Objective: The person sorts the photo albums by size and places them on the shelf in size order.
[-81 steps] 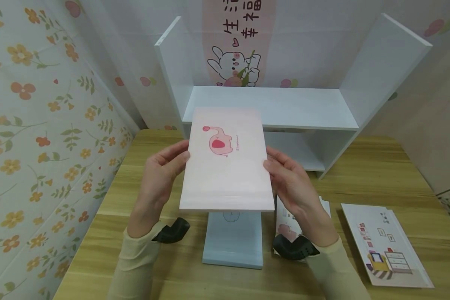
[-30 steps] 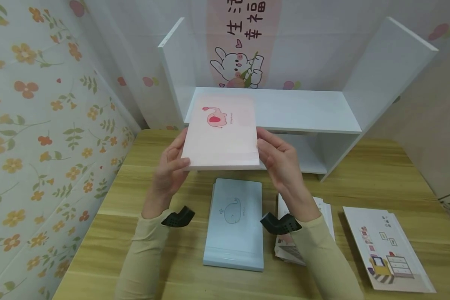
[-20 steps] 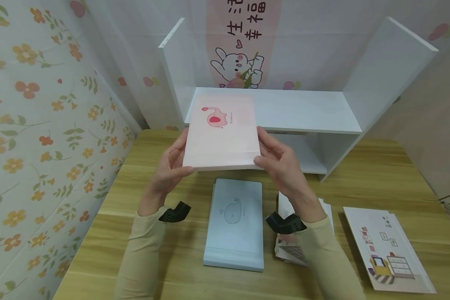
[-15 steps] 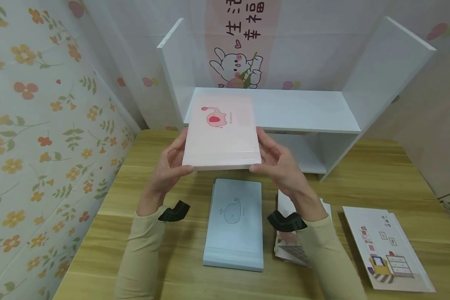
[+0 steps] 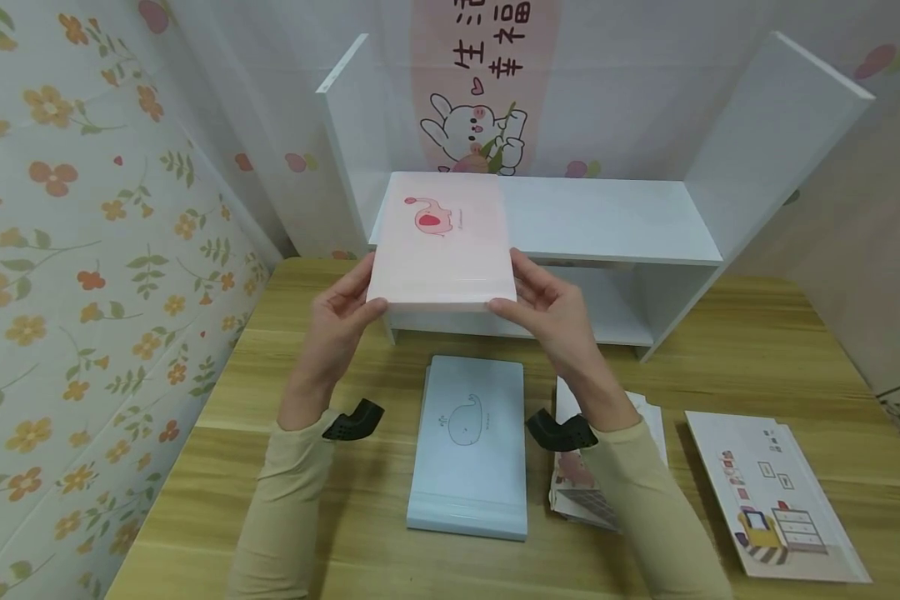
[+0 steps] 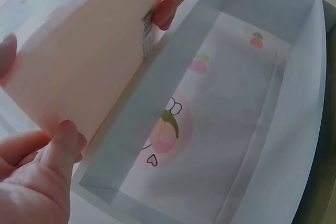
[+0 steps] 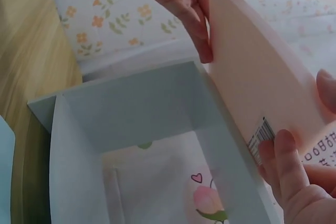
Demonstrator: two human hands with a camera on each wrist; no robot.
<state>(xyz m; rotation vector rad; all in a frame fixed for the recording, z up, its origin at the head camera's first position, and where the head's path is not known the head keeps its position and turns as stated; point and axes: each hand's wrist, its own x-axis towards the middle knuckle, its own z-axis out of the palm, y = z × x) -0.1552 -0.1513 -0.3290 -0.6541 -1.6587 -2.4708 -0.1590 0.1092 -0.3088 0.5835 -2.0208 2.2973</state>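
A pink notebook (image 5: 442,250) with a red elephant on its cover lies across my two hands, its far part over the left end of the shelf's upper board (image 5: 600,218). My left hand (image 5: 336,329) grips the left edge, thumb at the near left corner. On the opposite side my right hand (image 5: 558,321) holds the right edge, thumb at the near right corner. Both wrist views show fingers under the notebook (image 6: 89,66), beside a barcode label (image 7: 261,137) on its underside. Whether it touches the board, I cannot tell.
Blue notebooks with a whale (image 5: 467,450) lie stacked on the wooden table (image 5: 217,467). Right of them, a pile of white booklets (image 5: 581,492) is partly under my right forearm. Further right lie white booklets with a furniture drawing (image 5: 776,500). Upright side panels (image 5: 772,150) flank the shelf.
The pink notebook has moved forward from above the blue notebooks to the shelf's upper board. My hands moved with it, and both thumbs have shifted to its near corners.
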